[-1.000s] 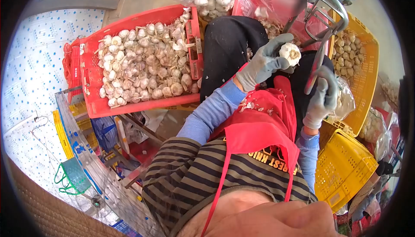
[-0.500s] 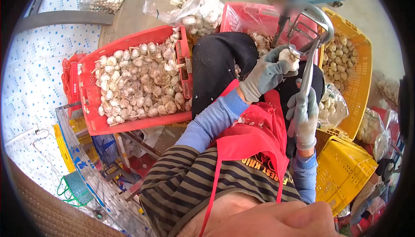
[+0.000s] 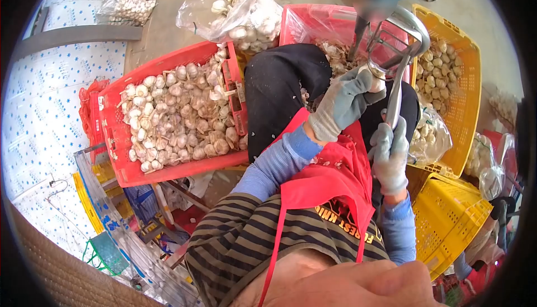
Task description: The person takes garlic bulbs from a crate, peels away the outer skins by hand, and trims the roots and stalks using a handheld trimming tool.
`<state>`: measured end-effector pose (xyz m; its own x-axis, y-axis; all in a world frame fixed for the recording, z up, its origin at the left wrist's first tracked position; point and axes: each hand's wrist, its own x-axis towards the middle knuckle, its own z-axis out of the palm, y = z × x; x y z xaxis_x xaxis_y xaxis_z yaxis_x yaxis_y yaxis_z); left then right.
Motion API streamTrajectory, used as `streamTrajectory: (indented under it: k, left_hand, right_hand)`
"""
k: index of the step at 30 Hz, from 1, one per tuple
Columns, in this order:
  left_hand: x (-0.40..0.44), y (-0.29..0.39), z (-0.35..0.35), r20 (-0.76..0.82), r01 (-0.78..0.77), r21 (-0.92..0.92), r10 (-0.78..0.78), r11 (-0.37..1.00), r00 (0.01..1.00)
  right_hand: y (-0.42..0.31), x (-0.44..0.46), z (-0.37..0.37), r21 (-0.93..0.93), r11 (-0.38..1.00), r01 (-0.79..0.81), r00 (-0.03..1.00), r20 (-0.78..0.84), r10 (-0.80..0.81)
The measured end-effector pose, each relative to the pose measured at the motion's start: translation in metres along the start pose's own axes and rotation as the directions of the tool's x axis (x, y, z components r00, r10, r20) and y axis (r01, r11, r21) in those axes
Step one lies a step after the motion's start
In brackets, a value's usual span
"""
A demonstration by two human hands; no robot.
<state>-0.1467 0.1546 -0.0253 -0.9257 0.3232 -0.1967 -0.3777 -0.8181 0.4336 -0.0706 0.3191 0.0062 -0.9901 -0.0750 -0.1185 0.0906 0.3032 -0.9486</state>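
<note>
My left hand (image 3: 342,104), in a grey-coated glove, is closed around a white garlic bulb (image 3: 377,85). The bulb's top is up against the metal cutting tool (image 3: 387,41), between its lower parts. My right hand (image 3: 390,158), also gloved, is wrapped round the tool's long metal handle (image 3: 396,101), just to the right of the bulb. Part of the grip is hidden by its fingers. Below the hands, a red apron (image 3: 330,181) with bits of skin on it covers my lap.
A red crate (image 3: 162,174) of garlic bulbs stands at the left. Beyond my knees are a bag of bulbs (image 3: 260,21) and a red crate lined with plastic (image 3: 319,13). Yellow crates (image 3: 474,83) stand at the right, one holding garlic.
The left hand has brought the bulb up to the cutting tool. My right hand has swung the handle inward, closer to the bulb. The view has shifted slightly.
</note>
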Motion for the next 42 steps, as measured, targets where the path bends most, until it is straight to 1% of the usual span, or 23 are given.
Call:
streamTrajectory:
  k: [1, 4, 6, 7, 8, 10, 11, 12, 14, 15, 16, 18, 20, 21, 22, 23, 24, 26, 28, 36, 38, 41, 42]
  left_hand:
    - [0.001, 0.001, -0.001, -0.022, 0.011, 0.014, -0.010, 1.000, 1.000]
    - [0.006, 0.004, 0.002, -0.027, 0.029, 0.074, -0.027, 0.997, 0.999]
    - [0.008, 0.002, 0.003, 0.036, -0.034, 0.098, 0.031, 0.995, 0.999]
    - [0.010, 0.002, -0.007, 0.064, -0.030, 0.083, 0.025, 0.996, 0.998]
    - [0.009, 0.006, -0.019, 0.089, -0.027, 0.077, 0.020, 0.997, 0.996]
    - [0.001, 0.014, -0.025, 0.153, -0.049, 0.095, 0.034, 0.994, 0.988]
    - [-0.007, 0.014, -0.026, 0.179, -0.055, 0.074, 0.041, 0.996, 0.983]
    - [-0.014, 0.012, -0.028, 0.201, -0.060, 0.051, 0.048, 0.997, 0.978]
    - [-0.027, 0.011, -0.029, 0.193, -0.081, 0.105, 0.060, 0.991, 0.979]
    - [-0.034, 0.013, -0.025, 0.171, -0.081, 0.142, 0.056, 0.987, 0.984]
    - [-0.039, 0.015, -0.020, 0.154, -0.080, 0.179, 0.053, 0.980, 0.987]
    - [-0.041, 0.015, -0.016, 0.121, -0.078, 0.274, 0.046, 0.959, 0.992]
    - [-0.038, 0.018, -0.017, 0.103, -0.090, 0.372, 0.055, 0.924, 0.993]
    - [-0.034, 0.018, -0.018, 0.095, -0.087, 0.344, 0.058, 0.935, 0.994]
    - [-0.030, 0.016, -0.018, 0.086, -0.081, 0.314, 0.057, 0.946, 0.995]
    - [-0.027, 0.015, -0.018, 0.079, -0.074, 0.286, 0.054, 0.955, 0.995]
    - [-0.023, 0.016, -0.014, 0.080, -0.056, 0.279, 0.035, 0.959, 0.996]
    - [-0.017, 0.019, -0.007, 0.067, -0.017, 0.264, -0.001, 0.964, 0.998]
    - [-0.012, 0.018, -0.009, 0.059, -0.003, 0.234, -0.011, 0.972, 0.998]
    - [-0.002, 0.017, -0.006, 0.064, 0.063, 0.150, -0.074, 0.987, 0.995]
    - [-0.004, 0.019, 0.004, -0.010, 0.099, 0.083, -0.098, 0.992, 0.995]
    - [0.001, 0.020, 0.007, -0.069, 0.095, 0.114, -0.088, 0.989, 0.994]
    - [0.004, 0.019, 0.006, -0.078, 0.080, 0.143, -0.069, 0.987, 0.995]
  right_hand:
    - [0.005, 0.004, 0.002, 0.032, 0.998, -0.051, 0.999, 0.010, 0.051]
    - [0.050, 0.019, 0.011, -0.060, 0.982, 0.178, 0.983, -0.035, -0.180]
    - [0.092, 0.051, 0.013, -0.170, 0.909, 0.380, 0.913, -0.086, -0.398]
    - [0.092, 0.050, 0.010, -0.065, 0.966, 0.249, 0.968, 0.003, -0.249]
    - [0.092, 0.048, 0.010, -0.128, 0.946, 0.299, 0.952, -0.024, -0.304]
    - [0.067, 0.042, 0.003, -0.263, 0.887, 0.380, 0.910, -0.064, -0.409]
    - [0.057, 0.036, 0.000, -0.437, 0.801, 0.409, 0.864, -0.097, -0.494]
    - [0.047, 0.031, 0.001, -0.383, 0.802, 0.459, 0.805, -0.204, -0.558]
    - [0.029, 0.013, -0.003, -0.184, 0.904, 0.386, 0.862, -0.277, -0.425]
    - [0.015, 0.013, -0.005, -0.280, 0.839, 0.466, 0.826, -0.203, -0.526]
    - [0.000, 0.013, -0.002, -0.260, 0.821, 0.509, 0.821, -0.141, -0.554]
    - [-0.018, 0.025, 0.000, -0.425, 0.696, 0.579, 0.724, -0.123, -0.678]
    - [-0.014, 0.034, -0.003, -0.477, 0.746, 0.464, 0.761, -0.216, -0.612]
    - [-0.002, 0.045, -0.003, -0.501, 0.762, 0.409, 0.766, -0.265, -0.585]
    - [0.009, 0.044, -0.003, -0.244, 0.920, 0.306, 0.913, -0.197, -0.356]
    - [0.018, 0.040, -0.003, 0.008, 0.992, 0.124, 0.991, -0.060, -0.123]
    - [0.022, 0.036, -0.006, 0.225, 0.969, -0.106, 0.988, 0.130, 0.078]
    - [-0.021, 0.017, -0.003, 0.331, 0.937, -0.113, 0.992, 0.091, 0.088]
    - [-0.033, 0.008, -0.003, 0.321, 0.939, -0.125, 0.992, 0.032, 0.121]
    - [-0.043, 0.010, -0.005, 0.269, 0.946, -0.178, 0.984, 0.047, 0.172]
    - [-0.054, 0.010, -0.009, 0.247, 0.945, -0.213, 0.977, 0.061, 0.204]
    - [-0.025, 0.015, -0.005, 0.328, 0.925, -0.192, 0.979, 0.123, 0.160]
    - [0.004, 0.021, 0.003, 0.250, 0.967, -0.056, 0.997, 0.065, 0.040]
